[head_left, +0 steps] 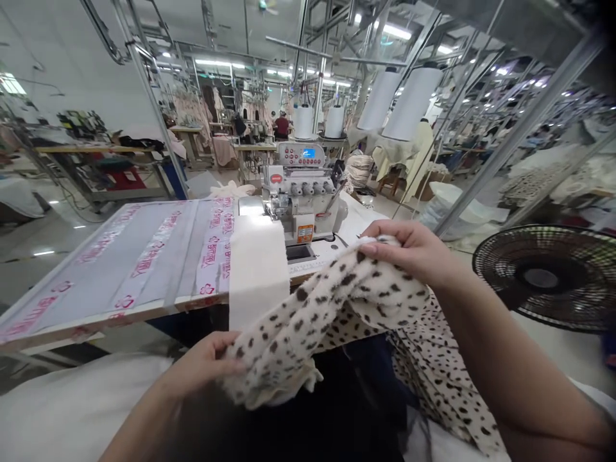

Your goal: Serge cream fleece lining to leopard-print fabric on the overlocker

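A fuzzy cream fabric piece with dark spots [308,308] stretches between my two hands above my lap. My left hand [205,366] pinches its lower left end. Higher up and to the right, my right hand [409,250] grips the upper edge between thumb and fingers. More of the spotted cloth hangs down below my right forearm. Just beyond the fabric stands a white overlock sewing machine [308,199] with a lit blue display. A plain cream cloth strip [257,263] drapes over the table edge left of the machine's needle area.
A plastic-covered table extension [158,250] with pink print spreads to the left. Large white thread cones [409,102] stand above the machine. A black fan [539,276] is close on the right. White fabric [81,410] lies at lower left. A person in red [282,126] sits far back.
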The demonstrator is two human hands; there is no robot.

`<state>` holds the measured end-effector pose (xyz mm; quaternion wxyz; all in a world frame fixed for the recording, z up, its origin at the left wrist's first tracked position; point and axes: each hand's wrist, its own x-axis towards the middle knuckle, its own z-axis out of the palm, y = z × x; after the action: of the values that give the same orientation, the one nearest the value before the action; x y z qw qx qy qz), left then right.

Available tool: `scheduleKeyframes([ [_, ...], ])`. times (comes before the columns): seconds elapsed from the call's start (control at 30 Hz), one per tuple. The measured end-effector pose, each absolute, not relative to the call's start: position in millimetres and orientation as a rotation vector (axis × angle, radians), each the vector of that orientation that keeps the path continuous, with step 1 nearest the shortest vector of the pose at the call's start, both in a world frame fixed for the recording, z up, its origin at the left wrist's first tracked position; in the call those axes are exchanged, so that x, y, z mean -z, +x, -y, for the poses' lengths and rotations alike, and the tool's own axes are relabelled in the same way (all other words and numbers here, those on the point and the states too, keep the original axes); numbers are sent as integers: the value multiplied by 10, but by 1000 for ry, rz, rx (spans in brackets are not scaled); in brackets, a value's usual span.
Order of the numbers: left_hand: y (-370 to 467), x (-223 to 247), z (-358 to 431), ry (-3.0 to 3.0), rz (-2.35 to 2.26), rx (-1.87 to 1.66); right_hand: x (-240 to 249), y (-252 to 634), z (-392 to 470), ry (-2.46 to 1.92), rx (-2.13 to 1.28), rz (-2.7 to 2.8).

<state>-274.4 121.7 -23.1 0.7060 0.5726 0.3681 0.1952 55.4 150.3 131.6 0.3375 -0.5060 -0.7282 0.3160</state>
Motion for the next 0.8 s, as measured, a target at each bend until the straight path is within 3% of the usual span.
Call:
scheduleKeyframes([
  [0.13, -2893, 452, -1177, 1179, -879, -493, -1285, 559, -1556, -1244, -906, 1807],
  [0.23, -3217, 296, -1349, 964, -1124, -806, -1295, 500, -1534, -1201, -1028, 1676],
  [0.33, -3516, -359, -1723, 889, -1433, -1377, -1332, 337, -1416, -1103, -1239, 1682],
  [0.4, -3523, -901, -2037, 1274, -1450, -1802, -1249, 166, -1329, -992, -1445, 1770],
  [0.47, -3329, -1289, -2369, 1719, -1580, -1993, -980, -24, -1286, -871, -1727, 1808],
  [0.57, -2813, -1307, -2845, 2319, -1568, -1423, -251, -245, -1342, -816, -1975, 1822],
  [0.7, -2310, -689, -3261, 2492, -1350, -864, 615, -264, -1574, -1378, -1483, 2139],
  [0.8, -2268, -422, -3351, 2479, -1328, -781, 702, -175, -1841, -1418, -1152, 2029],
])
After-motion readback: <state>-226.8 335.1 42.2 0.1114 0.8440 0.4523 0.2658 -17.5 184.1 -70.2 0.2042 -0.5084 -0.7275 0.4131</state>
